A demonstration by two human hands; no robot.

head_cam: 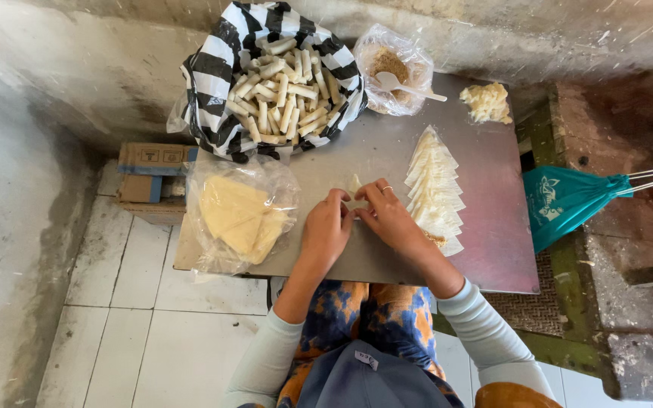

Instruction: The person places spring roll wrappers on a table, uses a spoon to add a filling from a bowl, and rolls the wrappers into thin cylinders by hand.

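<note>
I am looking at a striped bag [217, 72] lying open at the table's [493, 249] far end, holding a heap of pale rolls [281, 94]. Just right of it a clear bag [391, 68] is holding brown filling and a white spoon [410, 87]. A yellowish lump [487, 102] is lying near the far right corner. A plastic bag of wrappers [239, 215] is sitting at the left edge. A carton [153, 177] is standing on the floor, and a teal bag [564, 200] is hanging at the right.

We note the bag of rolls [277, 79] behind our hands, the wrapper bag [239, 215] left, the wrapper row [434, 189] right, all on the tray [387, 147].
</note>
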